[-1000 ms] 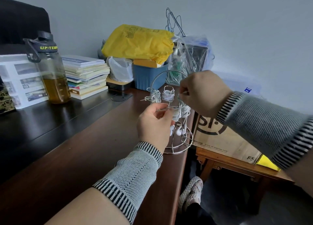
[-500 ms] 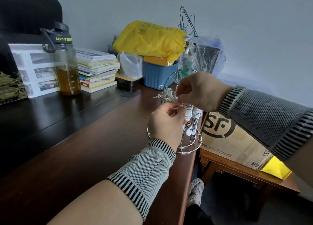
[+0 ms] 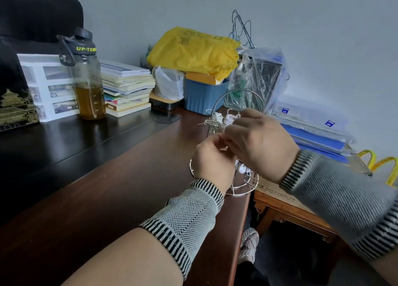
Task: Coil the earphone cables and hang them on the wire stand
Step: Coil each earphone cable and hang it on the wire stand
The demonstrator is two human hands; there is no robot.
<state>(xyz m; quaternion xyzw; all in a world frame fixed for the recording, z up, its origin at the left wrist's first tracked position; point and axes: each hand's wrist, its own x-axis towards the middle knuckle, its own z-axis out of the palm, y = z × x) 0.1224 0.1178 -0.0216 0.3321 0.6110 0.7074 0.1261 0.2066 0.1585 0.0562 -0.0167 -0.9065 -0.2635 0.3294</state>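
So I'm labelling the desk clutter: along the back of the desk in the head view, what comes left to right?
Water bottle → stack of books → white plastic bag → blue bin → clear plastic bag → blue folders.

Soft, even daylight fills the scene, with faint shadows and a mild sheen on the dark desk [image 3: 71, 148] toward nine o'clock. The right sleeve [image 3: 344, 197] smears with motion blur (four o'clock), and the wide lens bends the edges.
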